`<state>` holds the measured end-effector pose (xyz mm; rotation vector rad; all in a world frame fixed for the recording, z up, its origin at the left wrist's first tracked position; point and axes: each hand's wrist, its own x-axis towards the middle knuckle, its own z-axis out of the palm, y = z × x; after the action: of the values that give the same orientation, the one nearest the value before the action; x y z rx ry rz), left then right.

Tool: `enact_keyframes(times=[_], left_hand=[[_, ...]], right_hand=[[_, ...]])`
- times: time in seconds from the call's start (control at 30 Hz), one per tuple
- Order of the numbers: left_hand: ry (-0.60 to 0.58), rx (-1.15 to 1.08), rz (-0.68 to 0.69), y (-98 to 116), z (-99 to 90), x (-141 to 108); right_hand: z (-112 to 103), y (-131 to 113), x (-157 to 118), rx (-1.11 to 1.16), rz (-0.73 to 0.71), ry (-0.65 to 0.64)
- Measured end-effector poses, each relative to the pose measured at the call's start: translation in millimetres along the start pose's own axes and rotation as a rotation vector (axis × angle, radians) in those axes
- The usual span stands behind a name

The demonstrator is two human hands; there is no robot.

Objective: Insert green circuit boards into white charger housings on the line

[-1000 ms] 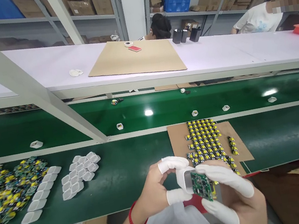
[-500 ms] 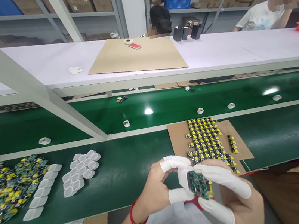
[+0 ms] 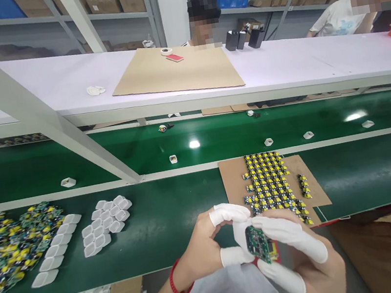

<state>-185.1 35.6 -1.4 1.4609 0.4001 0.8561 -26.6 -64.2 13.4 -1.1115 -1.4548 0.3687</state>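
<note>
My left hand (image 3: 205, 244), with white finger covers and a red bracelet at the wrist, grips a white plastic housing (image 3: 239, 233) from its left side. A green circuit board (image 3: 258, 244) stands partly in the open right side of that housing. My right hand (image 3: 305, 253), also in white finger covers, pinches the board, with fingers above and thumb below. A yellow part shows behind the board, mostly hidden by my right fingers. Beyond my hands, rows of yellow-topped boards (image 3: 269, 179) lie on a cardboard sheet (image 3: 232, 175).
White housings (image 3: 106, 220) and a heap of loose boards (image 3: 15, 249) lie left on the green bench (image 3: 167, 205). Spaced housings sit on the green belt (image 3: 216, 138). A slanted metal post (image 3: 79, 140) rises at left. Two people are behind the white shelf (image 3: 279, 64).
The items on the belt at left and centre have shifted right. The board in my right hand has tilted slightly. The person at the back centre has raised their head.
</note>
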Motion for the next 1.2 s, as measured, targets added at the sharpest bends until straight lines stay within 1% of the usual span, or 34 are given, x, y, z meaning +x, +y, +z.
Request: enact_keyframes(times=[0.13, 0.3, 0.43, 0.57, 0.7, 0.77, 0.83, 0.87, 0.9, 0.97, 1.03, 1.1, 1.13, 1.2], left_hand=[[-0.019, 0.007, 0.052, -3.3, -0.5, -0.9], [-0.016, 0.012, 0.149, -8.5, 0.8, 1.6], [-0.022, 0.006, 0.131, -6.4, 2.2, 3.4], [-0.018, 0.013, 0.128, -4.5, 2.6, 3.9], [-0.020, 0.004, 0.129, -6.4, 2.4, 3.0], [-0.025, 0.000, 0.127, -7.0, 2.0, 2.0], [-0.033, -0.001, 0.123, -6.9, 1.7, 1.3], [-0.038, 0.000, 0.122, -6.5, 1.7, 1.2], [-0.042, -0.001, 0.123, -6.1, 1.8, 1.1], [-0.041, 0.001, 0.122, -5.3, 2.2, 1.1], [-0.032, 0.005, 0.116, -5.2, 2.7, 0.8], [-0.027, 0.013, 0.111, -6.0, 2.8, 0.3], [-0.028, 0.021, 0.112, -6.6, 2.6, 0.1], [-0.025, 0.045, 0.110, -8.2, 1.8, 0.1]], right_hand=[[-0.4, -6.4, 6.8, -0.063, -0.020, -0.010], [-0.7, -15.4, 13.2, -0.100, -0.067, -0.001], [1.0, -14.6, 9.8, -0.052, -0.035, 0.018], [0.5, -12.9, 12.3, -0.069, -0.070, 0.008], [3.1, -21.8, 17.6, -0.065, -0.091, 0.010], [4.0, -21.3, 11.9, -0.047, -0.068, 0.004], [-1.6, -6.4, 0.0, -0.069, 0.026, 0.002], [-8.6, 8.1, -6.6, -0.083, 0.099, 0.022], [-19.0, 27.3, -12.4, -0.168, 0.188, 0.037], [-49.7, 75.3, -18.6, -0.258, 0.287, 0.083], [-90.0, 126.3, -17.0, -0.332, 0.363, 0.127], [-134.0, 168.4, -12.6, -0.415, 0.434, 0.167], [-155.7, 184.0, -11.4, -0.460, 0.466, 0.191], [-196.9, 202.9, -14.4, -0.549, 0.507, 0.247]])
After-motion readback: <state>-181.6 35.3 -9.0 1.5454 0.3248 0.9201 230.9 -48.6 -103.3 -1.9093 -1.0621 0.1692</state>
